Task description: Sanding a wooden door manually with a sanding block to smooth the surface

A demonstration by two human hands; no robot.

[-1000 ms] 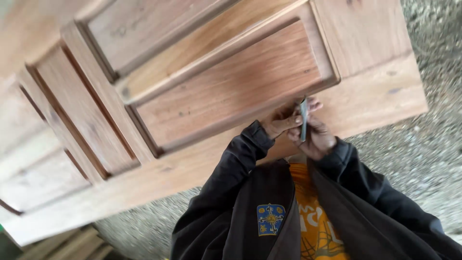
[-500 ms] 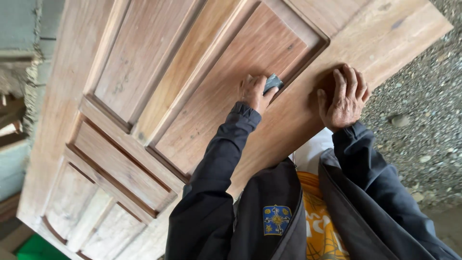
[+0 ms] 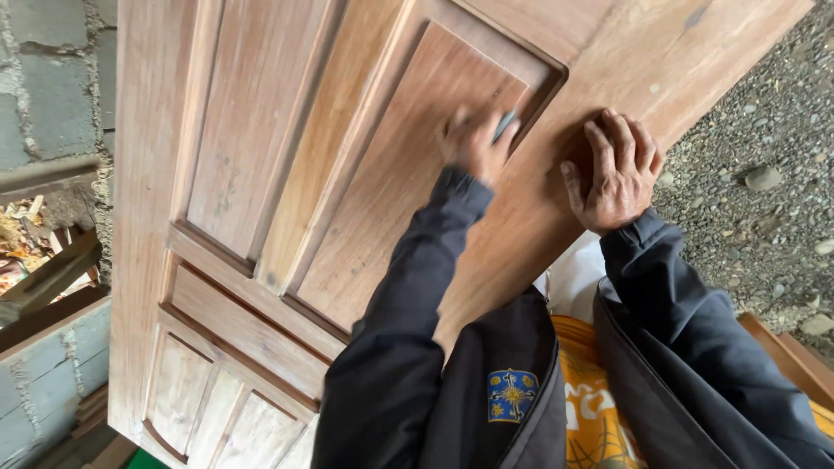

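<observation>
A large panelled wooden door (image 3: 261, 174) fills the view, lying tilted in front of me. My left hand (image 3: 473, 139) presses a small grey piece of sandpaper (image 3: 505, 126) against the raised panel near its upper corner; the hand is blurred by motion. My right hand (image 3: 615, 169) rests flat, fingers spread, on the door's frame rail beside that panel. Both arms wear dark jacket sleeves.
Grey gravel ground (image 3: 764, 182) lies to the right of the door. A grey block wall (image 3: 52, 78) and stacked wooden offcuts (image 3: 43, 269) stand at the left. Another wooden piece (image 3: 790, 356) shows at the lower right.
My hands have separated: the left took the sandpaper onto the panel, the right settled flat on the frame. The view has swung so the door looks more upright.
</observation>
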